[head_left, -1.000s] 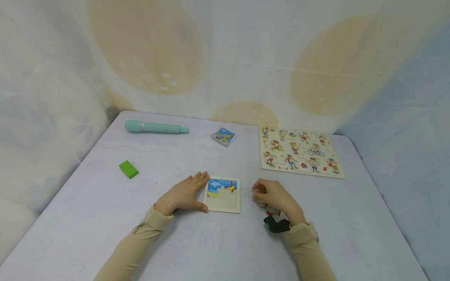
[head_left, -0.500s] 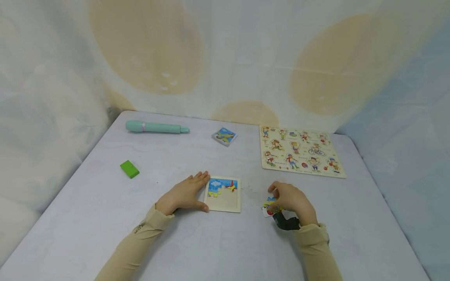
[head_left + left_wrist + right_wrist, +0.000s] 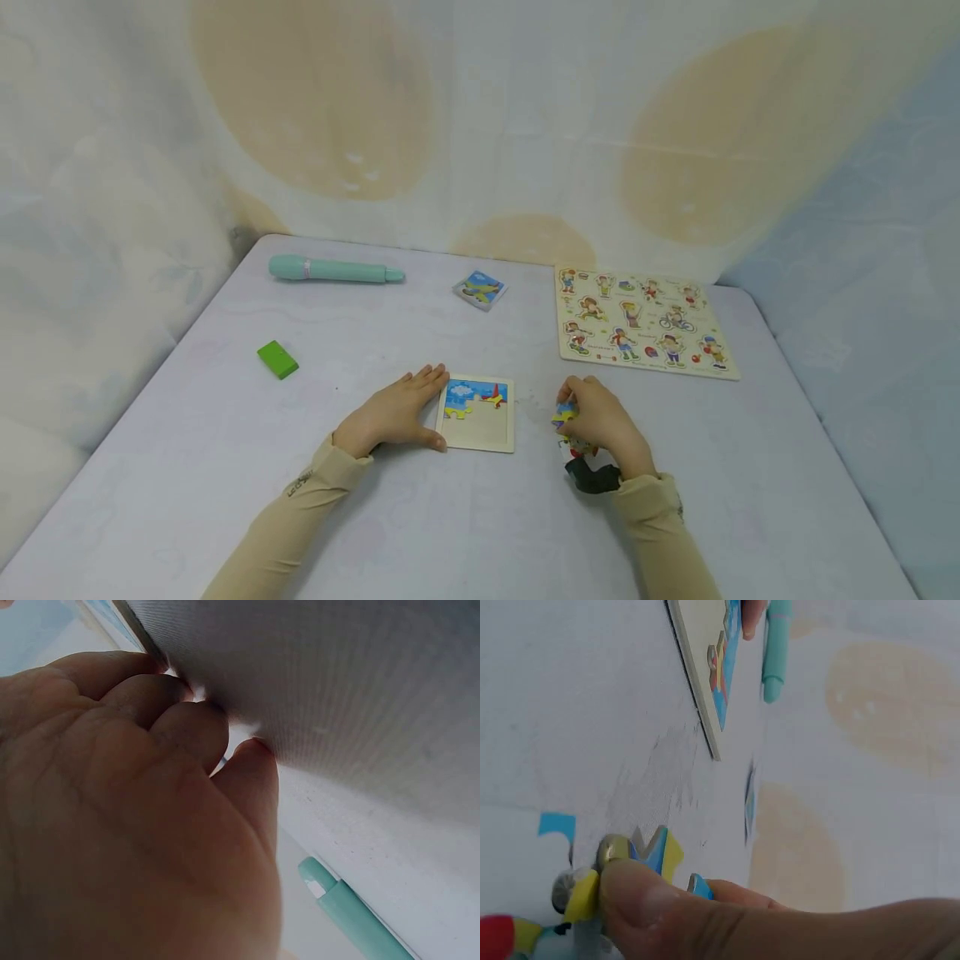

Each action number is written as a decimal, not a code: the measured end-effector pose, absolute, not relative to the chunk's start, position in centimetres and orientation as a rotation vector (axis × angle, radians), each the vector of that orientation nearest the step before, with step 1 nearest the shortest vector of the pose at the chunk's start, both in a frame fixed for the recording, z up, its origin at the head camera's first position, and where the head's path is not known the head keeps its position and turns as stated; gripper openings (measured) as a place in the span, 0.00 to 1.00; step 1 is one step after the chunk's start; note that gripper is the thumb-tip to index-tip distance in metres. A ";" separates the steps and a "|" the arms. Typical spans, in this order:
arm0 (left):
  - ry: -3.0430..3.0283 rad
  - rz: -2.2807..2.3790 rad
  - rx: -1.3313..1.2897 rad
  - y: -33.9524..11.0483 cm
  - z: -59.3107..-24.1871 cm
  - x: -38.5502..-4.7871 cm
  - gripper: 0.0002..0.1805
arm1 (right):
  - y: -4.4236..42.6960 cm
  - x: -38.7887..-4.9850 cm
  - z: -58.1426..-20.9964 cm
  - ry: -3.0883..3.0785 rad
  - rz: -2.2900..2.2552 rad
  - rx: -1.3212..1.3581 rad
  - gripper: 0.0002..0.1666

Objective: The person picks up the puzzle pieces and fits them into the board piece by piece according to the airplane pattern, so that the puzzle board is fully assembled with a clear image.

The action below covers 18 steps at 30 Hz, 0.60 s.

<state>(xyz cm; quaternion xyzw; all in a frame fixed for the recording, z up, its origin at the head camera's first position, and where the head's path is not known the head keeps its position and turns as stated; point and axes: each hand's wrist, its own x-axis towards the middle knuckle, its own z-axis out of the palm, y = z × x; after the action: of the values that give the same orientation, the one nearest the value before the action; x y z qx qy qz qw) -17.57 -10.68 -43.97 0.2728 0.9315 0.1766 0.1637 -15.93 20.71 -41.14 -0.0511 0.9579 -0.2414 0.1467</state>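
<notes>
Fingers spread, my left hand (image 3: 393, 414) rests on the table against the left edge of a small square jigsaw tray (image 3: 480, 435). Blue sky pieces and a red plane part fill the tray's top and upper left; bare wood shows below. To the right of the tray, my right hand (image 3: 606, 423) pinches a blue-and-yellow puzzle piece (image 3: 564, 413) between thumb and fingers. In the right wrist view, the thumb covers part of that puzzle piece (image 3: 656, 851). Other loose puzzle pieces (image 3: 580, 448) lie under the right hand, partly hidden by it.
A board with sports figures (image 3: 645, 325) lies at the back right. Toward the back stand a small plane picture (image 3: 481, 290) and a mint-green microphone-shaped toy (image 3: 337, 270). A green block (image 3: 277, 359) lies on the left. A dark strap (image 3: 592, 477) is on my right wrist.
My right hand first moved right over the loose pieces, then came back left and now pinches a puzzle piece. The left hand and the tray have stayed in place.
</notes>
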 end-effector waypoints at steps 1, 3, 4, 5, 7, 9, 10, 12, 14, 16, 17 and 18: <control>2.655 0.503 0.779 -10.7 -44.0 -17.6 0.60 | 20.6 -16.0 -41.2 2.759 -0.695 -0.145 0.20; 2.654 0.505 0.782 -10.6 -43.9 -17.6 0.60 | 20.4 -16.2 -41.2 2.754 -0.690 -0.147 0.20; 2.653 0.503 0.783 -10.6 -43.9 -17.6 0.60 | 20.4 -16.4 -41.3 2.747 -0.686 -0.145 0.20; 2.653 0.502 0.783 -10.6 -43.9 -17.6 0.60 | 20.3 -16.5 -41.3 2.737 -0.684 -0.142 0.20; 2.656 0.494 0.781 -10.7 -43.9 -17.6 0.60 | 20.2 -16.8 -41.3 2.722 -0.685 -0.152 0.20; 2.659 0.488 0.777 -10.7 -44.0 -17.7 0.60 | 20.1 -17.4 -41.3 2.703 -0.700 -0.159 0.19; 2.660 0.486 0.773 -10.8 -44.0 -17.7 0.60 | 20.0 -17.6 -41.3 2.695 -0.715 -0.155 0.19; 2.659 0.489 0.768 -10.8 -44.1 -17.7 0.60 | 19.7 -18.1 -41.4 2.688 -0.744 -0.149 0.18; 2.657 0.491 0.769 -10.8 -44.1 -17.7 0.60 | 19.5 -18.4 -41.4 2.685 -0.771 -0.139 0.17; 2.653 0.486 0.766 -10.7 -44.1 -17.7 0.61 | 19.4 -18.5 -41.4 2.689 -0.796 -0.129 0.16; 2.652 0.484 0.767 -10.7 -44.1 -17.7 0.61 | 19.5 -18.6 -41.4 2.695 -0.813 -0.126 0.16; 2.653 0.479 0.768 -10.7 -44.1 -17.7 0.61 | 19.6 -18.6 -41.4 2.701 -0.834 -0.125 0.15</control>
<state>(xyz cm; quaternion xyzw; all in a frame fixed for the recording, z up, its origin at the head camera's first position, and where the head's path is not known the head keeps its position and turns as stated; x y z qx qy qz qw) -17.74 -10.67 -44.07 0.2702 0.9329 0.1685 0.1681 -18.58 19.58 -41.36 -0.0437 0.9430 -0.2910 0.1553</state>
